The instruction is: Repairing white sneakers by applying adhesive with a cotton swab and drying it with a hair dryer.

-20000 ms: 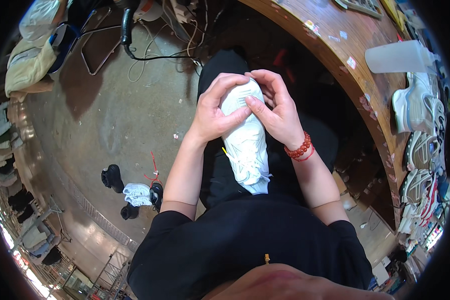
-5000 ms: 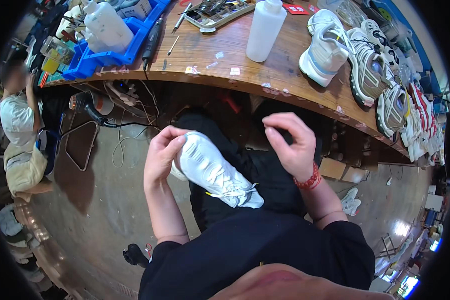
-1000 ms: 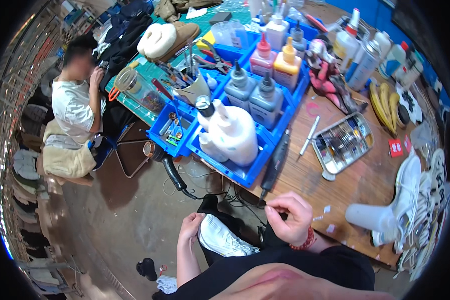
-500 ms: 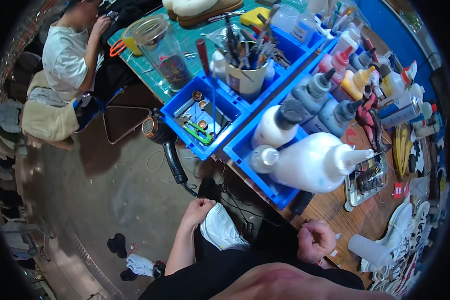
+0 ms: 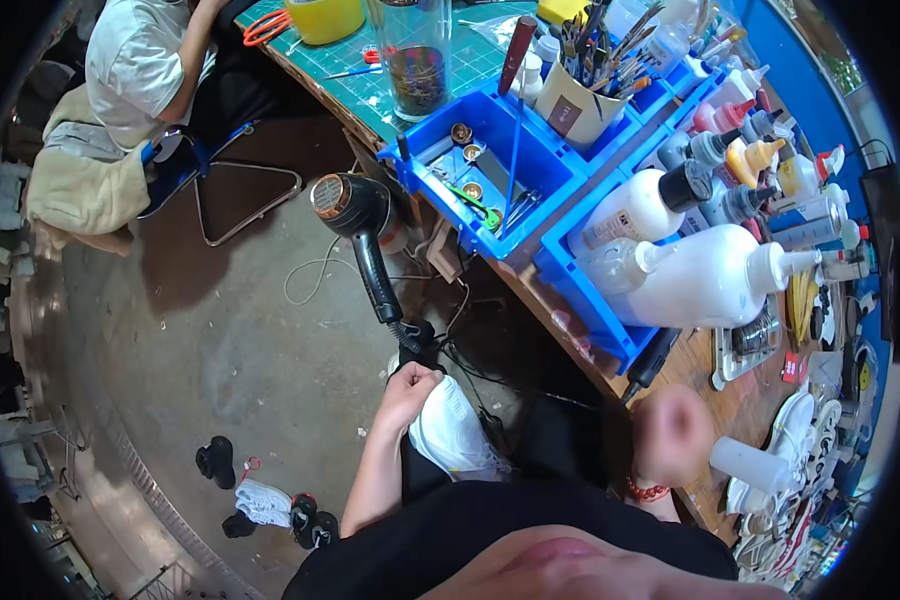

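On my lap lies a white shoe point(image 5: 455, 428), with a ribbed texture along its upper edge. My left hand point(image 5: 410, 392) is closed on the shoe's near-left end, fingers pinched together. Out to the right, apart from the shoe, my right hand point(image 5: 673, 435) is raised beside the table edge. It is blurred but curled into a rounded fist, and anything inside it is hidden. A red bead bracelet point(image 5: 648, 490) circles the right wrist.
A black hair dryer point(image 5: 370, 245) hangs by the table. Blue bins point(image 5: 570, 185) hold brushes and bottles, with a large white bottle point(image 5: 695, 275) nearest. A translucent bottle point(image 5: 750, 465) and white shoes point(image 5: 785, 440) are at right. Someone in a white shirt point(image 5: 135, 70) sits at far left.
My right hand has moved slightly up and right and blurred; my left stays closed on the shoe. The view has shifted, so the bins appear farther right.
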`<state>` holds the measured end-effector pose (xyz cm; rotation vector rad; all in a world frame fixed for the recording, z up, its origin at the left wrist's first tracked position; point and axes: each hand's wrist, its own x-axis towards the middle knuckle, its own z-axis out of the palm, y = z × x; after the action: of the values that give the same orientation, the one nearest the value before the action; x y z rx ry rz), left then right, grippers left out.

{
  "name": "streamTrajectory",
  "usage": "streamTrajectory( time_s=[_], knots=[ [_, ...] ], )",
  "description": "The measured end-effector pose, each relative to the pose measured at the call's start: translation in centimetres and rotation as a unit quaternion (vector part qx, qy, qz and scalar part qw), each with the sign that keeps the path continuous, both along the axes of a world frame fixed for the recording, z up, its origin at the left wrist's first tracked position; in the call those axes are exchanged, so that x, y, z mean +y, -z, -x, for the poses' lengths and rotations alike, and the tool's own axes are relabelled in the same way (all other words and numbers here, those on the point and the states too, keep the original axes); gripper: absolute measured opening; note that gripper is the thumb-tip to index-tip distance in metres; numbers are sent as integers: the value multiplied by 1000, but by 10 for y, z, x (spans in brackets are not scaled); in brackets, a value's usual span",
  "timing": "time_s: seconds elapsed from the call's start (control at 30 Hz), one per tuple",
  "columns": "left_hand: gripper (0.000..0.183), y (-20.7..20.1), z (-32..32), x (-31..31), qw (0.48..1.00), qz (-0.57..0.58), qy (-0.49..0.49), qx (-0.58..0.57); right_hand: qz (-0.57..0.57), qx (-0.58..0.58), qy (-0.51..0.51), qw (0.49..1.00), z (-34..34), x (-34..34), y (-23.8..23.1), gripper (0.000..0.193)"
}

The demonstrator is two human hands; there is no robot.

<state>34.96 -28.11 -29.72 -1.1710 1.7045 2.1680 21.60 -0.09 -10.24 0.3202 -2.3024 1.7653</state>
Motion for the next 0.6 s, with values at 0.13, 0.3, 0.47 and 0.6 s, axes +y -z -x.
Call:
streamTrajectory(
  time_s=[0.13,0.3,0.47,0.6],
  knots=[
    [18,2,-7,3,999,-22,-27,37,-6,-5,4,1000,0,-3,-2,10],
    [23,-2,-16,2,996,-73,-1,54,15,-16,16,1000,-1,-5,-2,10],
    [26,-15,-26,4,993,-91,12,79,14,-7,6,1000,5,0,8,12],
    [29,-11,-32,10,991,-94,13,94,22,22,-3,1000,7,-2,5,14]
  ],
)
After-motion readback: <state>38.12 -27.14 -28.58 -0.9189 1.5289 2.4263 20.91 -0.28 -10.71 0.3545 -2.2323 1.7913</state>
